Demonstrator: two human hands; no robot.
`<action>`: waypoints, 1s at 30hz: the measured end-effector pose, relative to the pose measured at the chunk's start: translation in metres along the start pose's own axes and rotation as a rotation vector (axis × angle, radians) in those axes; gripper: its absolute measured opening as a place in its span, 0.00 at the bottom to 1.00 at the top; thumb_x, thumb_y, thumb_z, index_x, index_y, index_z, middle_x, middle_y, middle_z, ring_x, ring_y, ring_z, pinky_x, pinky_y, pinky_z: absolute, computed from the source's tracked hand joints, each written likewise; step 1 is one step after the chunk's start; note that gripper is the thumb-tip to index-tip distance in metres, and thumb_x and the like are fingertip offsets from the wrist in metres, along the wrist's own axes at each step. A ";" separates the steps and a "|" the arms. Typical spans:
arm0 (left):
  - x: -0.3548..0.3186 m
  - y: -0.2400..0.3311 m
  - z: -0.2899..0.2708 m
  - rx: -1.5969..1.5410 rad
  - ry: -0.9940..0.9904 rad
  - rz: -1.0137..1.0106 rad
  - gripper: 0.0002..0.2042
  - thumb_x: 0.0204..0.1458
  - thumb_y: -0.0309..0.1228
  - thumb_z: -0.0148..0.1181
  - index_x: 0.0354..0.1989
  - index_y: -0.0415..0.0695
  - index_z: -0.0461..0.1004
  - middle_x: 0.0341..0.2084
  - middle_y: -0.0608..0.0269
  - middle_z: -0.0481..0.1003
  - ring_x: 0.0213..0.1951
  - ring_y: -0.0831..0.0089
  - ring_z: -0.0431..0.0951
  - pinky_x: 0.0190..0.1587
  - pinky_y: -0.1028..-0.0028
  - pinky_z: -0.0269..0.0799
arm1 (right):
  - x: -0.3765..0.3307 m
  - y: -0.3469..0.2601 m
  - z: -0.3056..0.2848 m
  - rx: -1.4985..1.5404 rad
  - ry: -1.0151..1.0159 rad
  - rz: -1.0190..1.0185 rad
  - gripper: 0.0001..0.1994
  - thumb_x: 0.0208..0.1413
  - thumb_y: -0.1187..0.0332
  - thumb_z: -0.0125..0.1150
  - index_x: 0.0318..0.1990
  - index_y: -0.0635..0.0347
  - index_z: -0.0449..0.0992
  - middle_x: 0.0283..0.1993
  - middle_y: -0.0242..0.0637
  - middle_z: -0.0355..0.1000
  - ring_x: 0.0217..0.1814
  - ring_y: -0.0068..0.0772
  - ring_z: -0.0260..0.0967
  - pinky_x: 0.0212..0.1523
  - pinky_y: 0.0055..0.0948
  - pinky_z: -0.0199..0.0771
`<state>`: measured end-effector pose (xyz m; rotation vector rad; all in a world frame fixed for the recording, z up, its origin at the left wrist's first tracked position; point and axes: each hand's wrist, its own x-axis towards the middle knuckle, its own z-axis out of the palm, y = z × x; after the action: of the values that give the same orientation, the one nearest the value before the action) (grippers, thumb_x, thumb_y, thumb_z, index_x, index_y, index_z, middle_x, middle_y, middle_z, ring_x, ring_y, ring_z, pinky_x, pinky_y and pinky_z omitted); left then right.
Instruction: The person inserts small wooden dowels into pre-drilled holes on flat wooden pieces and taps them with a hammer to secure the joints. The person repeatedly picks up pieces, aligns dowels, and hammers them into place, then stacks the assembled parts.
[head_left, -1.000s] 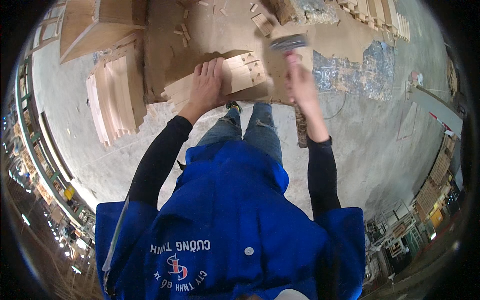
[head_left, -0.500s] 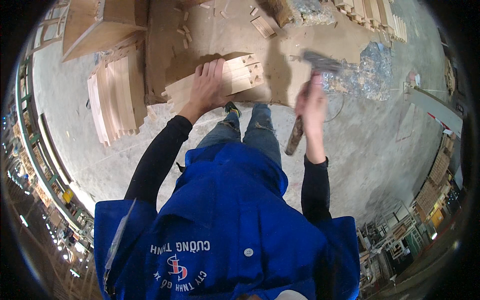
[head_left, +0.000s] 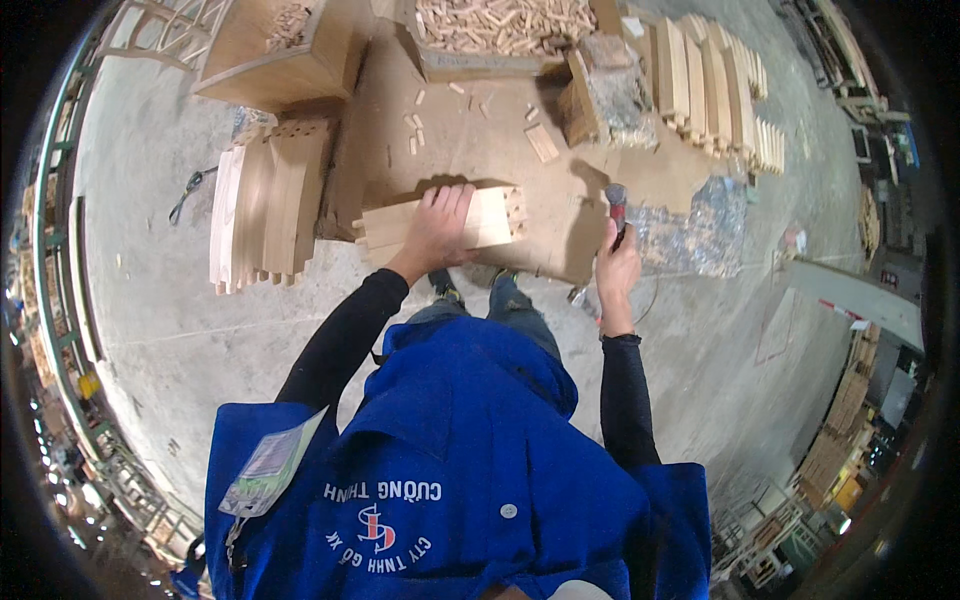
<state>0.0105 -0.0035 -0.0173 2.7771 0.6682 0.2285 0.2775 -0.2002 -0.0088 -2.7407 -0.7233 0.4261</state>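
Observation:
My left hand presses flat on a small stack of light wooden pieces with holes drilled in their right ends. The stack lies on a brown cardboard sheet on the concrete floor, just ahead of my knees. My right hand is closed around the handle of a hammer, whose head points up and away, a short way right of the stack and clear of it.
A row of upright boards stands to the left, an open wooden box behind it. A tray of dowels, a rough block and stacked wood parts lie ahead. Loose dowels litter the cardboard.
The right hand swung the hammer away from the stack out to the right, then brought it back nearer. The left hand stayed on the stack.

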 end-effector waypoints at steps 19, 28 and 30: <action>-0.003 0.004 0.009 0.006 -0.069 -0.075 0.53 0.32 0.49 0.74 0.67 0.32 0.59 0.59 0.48 0.68 0.62 0.56 0.67 0.68 0.57 0.57 | 0.245 -0.343 0.003 -0.008 -0.159 -0.983 0.16 0.60 0.61 0.63 0.53 0.56 0.80 0.49 0.52 0.79 0.47 0.55 0.78 0.50 0.46 0.77; -0.002 0.006 -0.005 -0.191 -0.101 -0.141 0.47 0.34 0.43 0.75 0.65 0.35 0.63 0.60 0.49 0.68 0.62 0.54 0.69 0.67 0.57 0.60 | 0.267 -0.367 0.109 0.022 0.141 -1.486 0.16 0.59 0.65 0.62 0.51 0.64 0.72 0.50 0.55 0.73 0.53 0.61 0.70 0.53 0.52 0.70; 0.000 0.002 0.007 -0.357 -0.052 -0.105 0.43 0.36 0.40 0.73 0.63 0.36 0.64 0.61 0.47 0.67 0.64 0.53 0.67 0.68 0.53 0.59 | 0.304 -0.355 0.121 -0.447 -0.214 -1.213 0.15 0.61 0.73 0.54 0.55 0.65 0.71 0.53 0.58 0.71 0.54 0.57 0.70 0.55 0.48 0.70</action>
<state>0.0128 -0.0064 -0.0235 2.3936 0.6837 0.2282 0.3343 0.2754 -0.0655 -1.9985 -2.4872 0.2621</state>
